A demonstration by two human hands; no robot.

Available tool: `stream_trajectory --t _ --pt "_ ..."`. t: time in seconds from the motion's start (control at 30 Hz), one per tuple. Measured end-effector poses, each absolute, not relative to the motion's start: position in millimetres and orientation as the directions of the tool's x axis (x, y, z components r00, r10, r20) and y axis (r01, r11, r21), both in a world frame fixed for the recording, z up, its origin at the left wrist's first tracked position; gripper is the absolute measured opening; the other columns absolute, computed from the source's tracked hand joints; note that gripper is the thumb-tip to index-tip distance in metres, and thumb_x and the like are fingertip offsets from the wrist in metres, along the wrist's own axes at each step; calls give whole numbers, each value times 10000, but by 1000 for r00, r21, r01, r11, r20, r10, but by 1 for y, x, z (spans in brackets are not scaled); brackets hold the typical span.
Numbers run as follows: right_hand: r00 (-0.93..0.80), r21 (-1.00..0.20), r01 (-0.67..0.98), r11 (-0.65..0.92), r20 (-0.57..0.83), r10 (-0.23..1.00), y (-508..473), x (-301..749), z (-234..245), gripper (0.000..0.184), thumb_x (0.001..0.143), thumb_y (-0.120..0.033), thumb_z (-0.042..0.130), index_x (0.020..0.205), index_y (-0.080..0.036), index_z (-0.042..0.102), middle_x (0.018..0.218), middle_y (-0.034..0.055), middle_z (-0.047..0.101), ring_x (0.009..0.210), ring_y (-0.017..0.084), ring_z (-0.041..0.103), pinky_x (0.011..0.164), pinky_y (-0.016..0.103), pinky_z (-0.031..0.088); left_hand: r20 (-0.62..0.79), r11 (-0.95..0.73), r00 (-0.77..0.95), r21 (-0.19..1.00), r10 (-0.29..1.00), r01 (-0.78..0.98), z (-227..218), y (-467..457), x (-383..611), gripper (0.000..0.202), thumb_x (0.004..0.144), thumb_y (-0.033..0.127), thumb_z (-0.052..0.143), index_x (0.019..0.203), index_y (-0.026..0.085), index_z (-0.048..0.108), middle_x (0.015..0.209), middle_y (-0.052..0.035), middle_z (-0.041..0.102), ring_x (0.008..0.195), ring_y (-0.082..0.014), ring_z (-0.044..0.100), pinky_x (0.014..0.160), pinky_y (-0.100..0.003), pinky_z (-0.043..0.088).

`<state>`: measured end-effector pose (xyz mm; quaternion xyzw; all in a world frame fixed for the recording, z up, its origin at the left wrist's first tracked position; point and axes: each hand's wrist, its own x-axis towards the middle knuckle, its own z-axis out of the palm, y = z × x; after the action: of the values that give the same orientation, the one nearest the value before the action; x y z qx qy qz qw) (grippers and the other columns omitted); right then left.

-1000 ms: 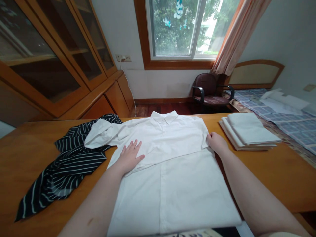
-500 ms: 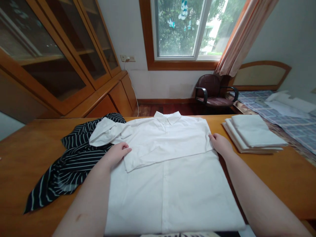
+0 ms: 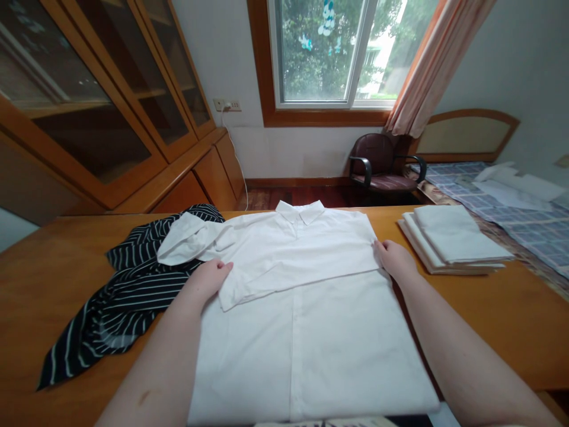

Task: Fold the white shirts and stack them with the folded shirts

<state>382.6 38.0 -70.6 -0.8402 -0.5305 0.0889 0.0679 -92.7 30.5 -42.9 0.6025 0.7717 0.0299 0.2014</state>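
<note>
A white button-front shirt point(image 3: 258, 350) lies flat, its collar at the far edge of the wooden table point(image 3: 480, 332). One sleeve is laid across the chest from right to left. The other stretches out to the left over a black cloth with white stripes point(image 3: 133, 290). My left hand point(image 3: 208, 280) is closed at the shirt's left side, beside the cuff of the crossed sleeve; its fingertips are partly hidden. At the right side, level with the folded sleeve, my right hand point(image 3: 396, 259) pinches the shirt's edge.
Folded white cloths point(image 3: 457, 237) are stacked at the table's right. Beyond the table stand a glass-doored cabinet point(image 3: 133, 172) on the left, a dark red armchair point(image 3: 377, 160) near the window, and a bed point(image 3: 528, 207) with a checked cover on the right.
Both hands stay at the shirt's sides, and the left has drawn back very slightly from the crossed cuff. The whole view has shifted a little; the shirt's fold looks the same.
</note>
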Motion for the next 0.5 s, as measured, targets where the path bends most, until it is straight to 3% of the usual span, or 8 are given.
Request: stream_trajectory --t 0.13,0.27,0.5 --pt "429 -206 875 -438 -86 899 39 381 -68 528 906 -534 277 910 -185 673 892 132 686 819 232 615 586 275 361 -250 245 -197 180 948 953 -48 37 -87 288 808 423 444 796 180 599 905 -120 686 844 -268 625 641 -295 401" --pt "432 -193 875 -444 -104 896 40 382 -69 466 896 -486 323 919 -188 680 902 127 687 836 234 612 591 274 360 -269 245 -201 138 942 960 -53 41 -89 268 801 402 470 827 177 613 909 -126 693 865 -266 634 664 -290 413" --pt "433 -326 842 -431 -70 899 48 397 -75 566 928 -473 215 937 -148 678 949 151 679 888 249 606 641 286 368 -242 209 -177 111 954 972 -56 38 -87 413 886 404 302 889 148 626 950 -163 684 902 -285 633 695 -320 419"
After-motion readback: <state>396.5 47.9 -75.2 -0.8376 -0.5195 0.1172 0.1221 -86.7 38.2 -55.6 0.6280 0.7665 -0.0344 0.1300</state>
